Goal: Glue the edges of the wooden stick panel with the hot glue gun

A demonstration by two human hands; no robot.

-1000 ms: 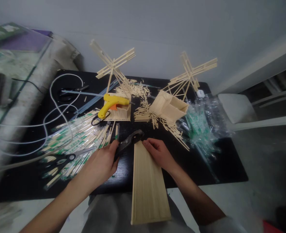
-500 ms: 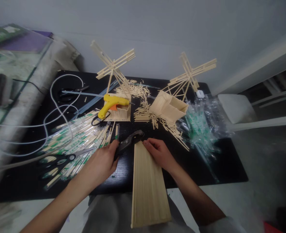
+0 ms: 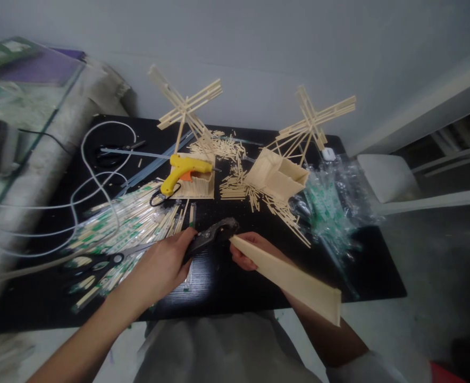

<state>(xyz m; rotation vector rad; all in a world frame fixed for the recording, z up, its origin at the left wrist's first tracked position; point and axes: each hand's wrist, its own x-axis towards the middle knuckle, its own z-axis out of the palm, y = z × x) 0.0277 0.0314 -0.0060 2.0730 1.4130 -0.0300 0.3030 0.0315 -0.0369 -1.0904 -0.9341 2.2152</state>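
Observation:
My left hand [image 3: 165, 263] is wrapped round the handles of dark pruning shears [image 3: 209, 238], whose curved head points right. My right hand [image 3: 245, 256] grips one end of a long panel of pale wooden sticks [image 3: 293, 279]. Tilted partly edge-on, the panel slants down toward the lower right, over my right forearm. Its gripped end is close to the shears' head; whether they touch, I cannot tell. Beyond my hands, a yellow glue gun [image 3: 183, 170] rests on a small stick-built box [image 3: 203, 186]. A second stick-built box [image 3: 278, 175] stands farther right.
Wrapped chopsticks [image 3: 127, 229] cover the table's left side, with scissors [image 3: 115, 259] on them. White cables [image 3: 85, 175] loop nearby. Cut stick pieces [image 3: 235, 186] lie between the boxes. Cross-shaped stick blades [image 3: 185, 109] rise at the back. Crumpled plastic wrappers [image 3: 330, 202] lie right.
My right hand has turned the panel from its broad face to nearly edge-on, swinging its free end right and upward. The shears stay in my left hand, nearly unmoved.

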